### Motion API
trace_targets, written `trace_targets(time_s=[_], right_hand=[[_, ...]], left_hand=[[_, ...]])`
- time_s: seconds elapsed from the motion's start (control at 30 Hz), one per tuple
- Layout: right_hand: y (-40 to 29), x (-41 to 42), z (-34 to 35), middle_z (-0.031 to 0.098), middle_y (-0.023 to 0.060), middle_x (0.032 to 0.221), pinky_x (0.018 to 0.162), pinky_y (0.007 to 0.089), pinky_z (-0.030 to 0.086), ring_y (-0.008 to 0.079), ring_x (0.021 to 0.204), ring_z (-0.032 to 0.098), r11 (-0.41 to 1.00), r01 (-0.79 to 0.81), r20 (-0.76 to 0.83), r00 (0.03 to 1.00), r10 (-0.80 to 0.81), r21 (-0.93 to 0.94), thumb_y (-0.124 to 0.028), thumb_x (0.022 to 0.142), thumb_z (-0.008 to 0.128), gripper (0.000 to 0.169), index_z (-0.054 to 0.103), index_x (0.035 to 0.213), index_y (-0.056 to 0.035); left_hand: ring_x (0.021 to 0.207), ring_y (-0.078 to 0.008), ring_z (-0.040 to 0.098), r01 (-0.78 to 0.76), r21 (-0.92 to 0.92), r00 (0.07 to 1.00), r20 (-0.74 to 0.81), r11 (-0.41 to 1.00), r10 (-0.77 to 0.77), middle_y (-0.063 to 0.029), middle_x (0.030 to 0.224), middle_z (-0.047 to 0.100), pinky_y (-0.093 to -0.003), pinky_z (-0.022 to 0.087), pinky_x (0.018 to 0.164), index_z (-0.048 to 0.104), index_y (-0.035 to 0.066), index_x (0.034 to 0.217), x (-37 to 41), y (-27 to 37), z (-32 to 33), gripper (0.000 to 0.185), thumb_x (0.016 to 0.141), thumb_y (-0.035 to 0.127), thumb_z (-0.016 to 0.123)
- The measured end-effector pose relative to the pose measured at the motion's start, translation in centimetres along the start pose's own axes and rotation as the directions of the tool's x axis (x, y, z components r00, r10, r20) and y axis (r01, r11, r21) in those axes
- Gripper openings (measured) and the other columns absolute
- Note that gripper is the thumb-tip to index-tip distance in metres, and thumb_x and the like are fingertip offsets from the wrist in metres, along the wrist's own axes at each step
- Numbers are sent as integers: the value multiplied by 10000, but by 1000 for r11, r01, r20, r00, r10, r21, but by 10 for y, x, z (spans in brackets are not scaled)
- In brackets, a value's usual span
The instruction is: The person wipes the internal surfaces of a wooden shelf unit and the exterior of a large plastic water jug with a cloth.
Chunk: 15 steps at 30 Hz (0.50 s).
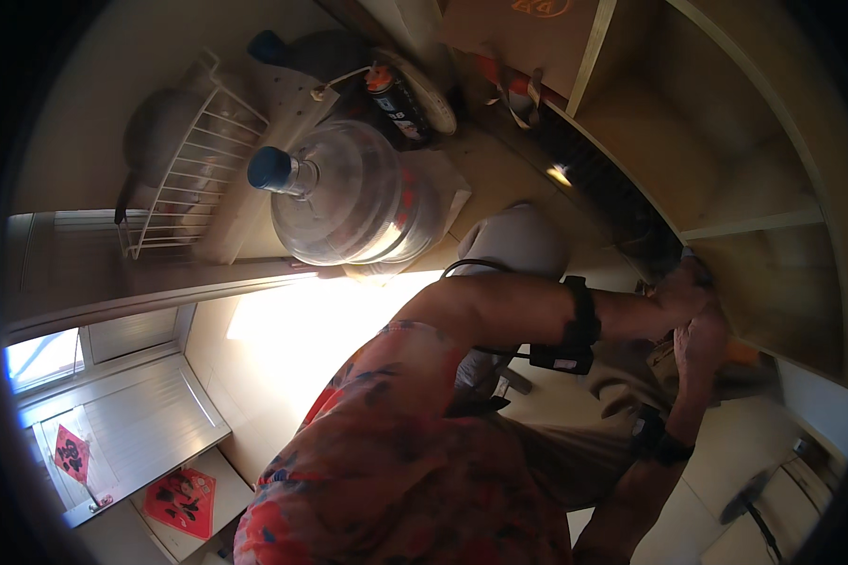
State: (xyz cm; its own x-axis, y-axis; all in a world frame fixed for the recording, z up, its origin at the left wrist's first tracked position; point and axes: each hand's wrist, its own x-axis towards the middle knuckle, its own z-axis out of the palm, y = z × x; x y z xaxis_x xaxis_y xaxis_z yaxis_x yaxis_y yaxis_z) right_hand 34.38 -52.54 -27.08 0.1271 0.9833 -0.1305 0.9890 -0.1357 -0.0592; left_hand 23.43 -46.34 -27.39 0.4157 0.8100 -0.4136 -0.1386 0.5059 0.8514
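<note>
My left hand reaches to the front edge of a wooden shelf unit. Close against it, my right hand is bent at the wrist. A small dark thing shows at the left hand's fingers, blurred, and I cannot tell what it is or whether it is gripped. The fingers of both hands are mostly hidden. Just below the hands hangs brownish cloth. Black straps with small devices sit on both forearms, the left one a strapped box.
A large clear water jug with a blue cap stands at upper left. Beside it are a spray can and a white wire rack. A brown paper bag stands near the shelf. A stool-like frame is at lower right.
</note>
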Motion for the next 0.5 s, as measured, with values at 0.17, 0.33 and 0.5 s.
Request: trace_targets(time_s=[0.17, 0.33, 0.5], right_hand=[[-12, 5, -13, 608, 252, 899, 691, 458, 481, 446, 847, 579, 990, 2, -67, 998, 7, 139, -190, 879, 592, 211, 582, 959, 4], [-24, 11, -20, 609, 271, 1049, 835, 452, 471, 433, 988, 579, 973, -5, -170, 984, 46, 233, -188, 914, 556, 282, 565, 1095, 28], [-17, 4, -19, 604, 238, 1099, 869, 435, 443, 408, 1000, 576, 846, 18, -231, 965, 125, 534, -268, 967, 503, 373, 528, 1202, 21]], left_hand=[[1030, -249, 594, -46, 126, 997, 67, 991, 38, -150, 1118, 620, -339, 470, 884, 524, 2, 1217, 4, 6, -9, 484, 814, 243, 644], [1010, -203, 592, -89, 282, 991, 126, 955, 55, -122, 1070, 618, -310, 475, 866, 534, 11, 1186, -24, 36, -41, 441, 837, 259, 639], [1011, -154, 576, -532, 68, 846, 16, 844, 532, -86, 1077, 597, -300, 471, 885, 514, 30, 1181, -92, 55, -120, 262, 934, 107, 554]])
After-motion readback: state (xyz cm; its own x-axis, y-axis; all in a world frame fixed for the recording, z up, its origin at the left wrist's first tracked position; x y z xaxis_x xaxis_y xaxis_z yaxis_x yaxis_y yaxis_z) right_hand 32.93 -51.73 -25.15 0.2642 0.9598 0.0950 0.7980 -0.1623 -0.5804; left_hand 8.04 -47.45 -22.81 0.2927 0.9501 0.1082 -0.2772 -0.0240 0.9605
